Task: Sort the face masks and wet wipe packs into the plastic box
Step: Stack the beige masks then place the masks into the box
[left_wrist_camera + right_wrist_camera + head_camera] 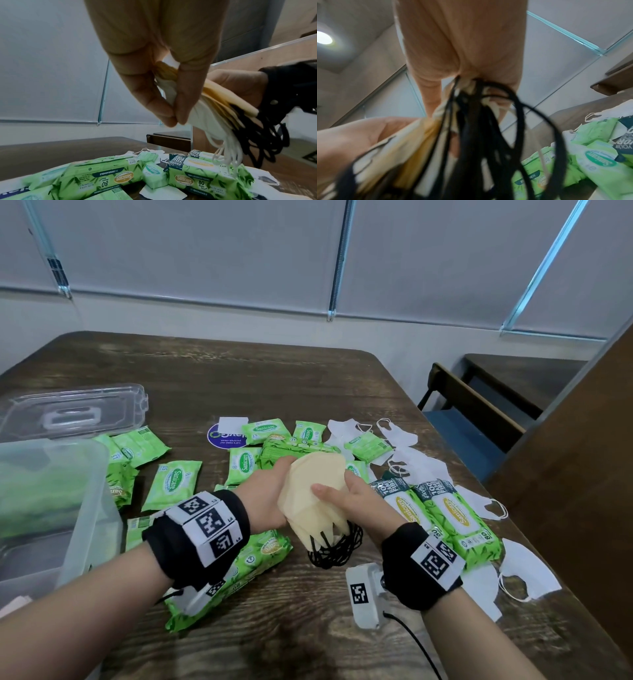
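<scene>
Both hands, left (265, 498) and right (346, 498), clasp our mask stack (313, 491) above the surface (308, 371), right of the box (92, 508); its dangling loops (337, 546) may snag packs (442, 518), or masks may slip out.

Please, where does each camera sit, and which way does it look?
Head: on the head, looking down at the table; both forearms and hands show.
Left wrist: below the left hand, looking along its fingers, slightly upward.
Right wrist: below the right hand, looking up toward the ceiling.
All share the mask stack and wipe packs.
</scene>
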`<action>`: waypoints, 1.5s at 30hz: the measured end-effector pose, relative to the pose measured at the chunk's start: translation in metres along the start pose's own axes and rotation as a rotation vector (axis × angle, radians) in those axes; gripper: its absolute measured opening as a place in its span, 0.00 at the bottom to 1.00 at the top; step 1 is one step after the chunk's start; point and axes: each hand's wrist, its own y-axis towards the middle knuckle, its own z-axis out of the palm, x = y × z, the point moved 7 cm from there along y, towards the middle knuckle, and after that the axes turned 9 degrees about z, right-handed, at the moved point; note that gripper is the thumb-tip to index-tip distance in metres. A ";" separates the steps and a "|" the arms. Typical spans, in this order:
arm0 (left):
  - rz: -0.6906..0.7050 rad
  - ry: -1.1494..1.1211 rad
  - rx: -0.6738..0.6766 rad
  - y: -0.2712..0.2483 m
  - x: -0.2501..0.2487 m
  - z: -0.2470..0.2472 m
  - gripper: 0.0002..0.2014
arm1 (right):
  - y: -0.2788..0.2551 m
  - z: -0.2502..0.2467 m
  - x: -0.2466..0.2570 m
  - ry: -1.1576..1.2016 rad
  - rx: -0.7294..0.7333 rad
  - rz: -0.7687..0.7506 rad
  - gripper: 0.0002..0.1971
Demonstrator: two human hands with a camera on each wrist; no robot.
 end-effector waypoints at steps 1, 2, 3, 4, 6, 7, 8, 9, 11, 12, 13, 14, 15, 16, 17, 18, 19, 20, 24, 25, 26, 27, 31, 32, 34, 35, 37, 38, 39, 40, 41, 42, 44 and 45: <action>-0.003 0.013 -0.010 0.001 0.000 -0.001 0.38 | 0.000 0.000 0.000 -0.007 0.012 -0.007 0.21; -0.008 0.016 -0.008 0.002 0.002 0.000 0.39 | -0.001 -0.001 0.001 -0.011 0.019 -0.018 0.21; -0.007 -0.001 0.020 0.002 0.002 0.001 0.41 | -0.001 -0.003 0.001 -0.012 0.016 -0.028 0.20; -0.005 -0.051 0.071 0.001 0.003 0.004 0.45 | -0.002 -0.006 0.002 -0.023 0.014 -0.042 0.19; -0.007 -0.251 0.171 0.000 0.005 0.009 0.53 | -0.002 -0.009 0.003 -0.108 0.005 -0.077 0.20; -0.020 -0.379 0.175 0.001 0.006 0.009 0.55 | -0.002 -0.010 0.003 -0.170 0.006 -0.094 0.20; -0.042 -0.513 0.137 0.003 0.011 0.008 0.54 | -0.003 -0.007 0.004 -0.221 0.012 -0.112 0.20; -0.068 -0.636 0.080 0.005 0.017 0.007 0.50 | -0.004 -0.003 0.004 -0.250 0.025 -0.134 0.20; -0.108 -0.768 0.027 0.008 0.025 0.011 0.43 | -0.004 0.005 0.003 -0.276 0.020 -0.193 0.20; -0.112 -0.781 0.030 0.010 0.028 0.015 0.41 | -0.003 0.008 0.002 -0.275 -0.006 -0.224 0.21; -0.115 -0.786 0.022 0.011 0.030 0.019 0.38 | -0.001 0.008 -0.001 -0.255 -0.041 -0.243 0.21; -0.123 -0.790 0.001 0.011 0.033 0.022 0.34 | 0.000 0.006 -0.005 -0.204 -0.062 -0.240 0.21; -0.127 -0.800 -0.037 0.011 0.036 0.022 0.27 | 0.003 0.004 -0.012 -0.124 -0.066 -0.211 0.22; -0.136 -0.818 -0.082 0.012 0.040 0.021 0.18 | 0.006 0.001 -0.020 -0.024 -0.053 -0.172 0.23; -0.153 -0.840 -0.126 0.012 0.044 0.019 0.10 | 0.009 -0.002 -0.030 0.061 -0.042 -0.127 0.23; -0.182 -0.857 -0.173 0.011 0.049 0.018 0.10 | 0.011 -0.004 -0.039 0.127 -0.047 -0.089 0.22; -0.210 -0.888 -0.206 0.010 0.054 0.018 0.11 | 0.014 -0.007 -0.047 0.171 -0.057 -0.059 0.21; -0.227 -0.927 -0.216 0.009 0.056 0.019 0.14 | 0.015 -0.008 -0.053 0.208 -0.072 -0.040 0.18; -0.263 -0.970 -0.147 0.010 0.057 0.037 0.42 | 0.021 -0.005 -0.061 0.213 -0.114 -0.020 0.14; -0.288 -0.934 -0.143 0.010 0.059 0.041 0.44 | 0.023 -0.003 -0.061 0.202 -0.121 -0.013 0.16; -0.315 -0.894 -0.156 0.011 0.061 0.043 0.43 | 0.024 -0.003 -0.061 0.197 -0.133 -0.013 0.17; -0.345 -0.860 -0.183 0.012 0.064 0.042 0.38 | 0.027 -0.003 -0.062 0.199 -0.142 -0.020 0.17; -0.382 -0.830 -0.303 0.015 0.074 0.028 0.16 | 0.038 -0.013 -0.079 0.272 -0.194 0.008 0.09; -0.382 -0.826 -0.310 0.016 0.076 0.026 0.14 | 0.040 -0.015 -0.085 0.319 -0.181 0.037 0.08; -0.389 -0.825 -0.290 0.016 0.080 0.028 0.14 | 0.042 -0.013 -0.091 0.407 -0.088 0.076 0.06; -0.401 -0.820 -0.272 0.017 0.082 0.030 0.15 | 0.043 -0.013 -0.094 0.458 -0.028 0.089 0.06; -0.432 -0.819 -0.248 0.018 0.089 0.032 0.21 | 0.049 -0.019 -0.102 0.512 0.017 0.140 0.08; -0.441 -0.823 -0.243 0.020 0.092 0.032 0.25 | 0.055 -0.029 -0.110 0.466 -0.047 0.165 0.08; -0.443 -0.824 -0.232 0.022 0.095 0.031 0.28 | 0.063 -0.044 -0.118 0.336 -0.172 0.176 0.07; -0.433 -0.821 -0.209 0.025 0.097 0.030 0.31 | 0.071 -0.060 -0.125 0.132 -0.324 0.183 0.08; -0.417 -0.820 -0.175 0.028 0.097 0.030 0.33 | 0.077 -0.074 -0.129 -0.123 -0.444 0.200 0.10; -0.403 -0.819 -0.137 0.031 0.097 0.030 0.33 | 0.084 -0.080 -0.131 -0.386 -0.486 0.218 0.15; -0.381 -0.811 -0.073 0.036 0.097 0.030 0.35 | 0.097 -0.080 -0.135 -0.744 -0.440 0.240 0.22; -0.371 -0.807 -0.057 0.039 0.098 0.030 0.37 | 0.102 -0.079 -0.138 -0.838 -0.408 0.243 0.24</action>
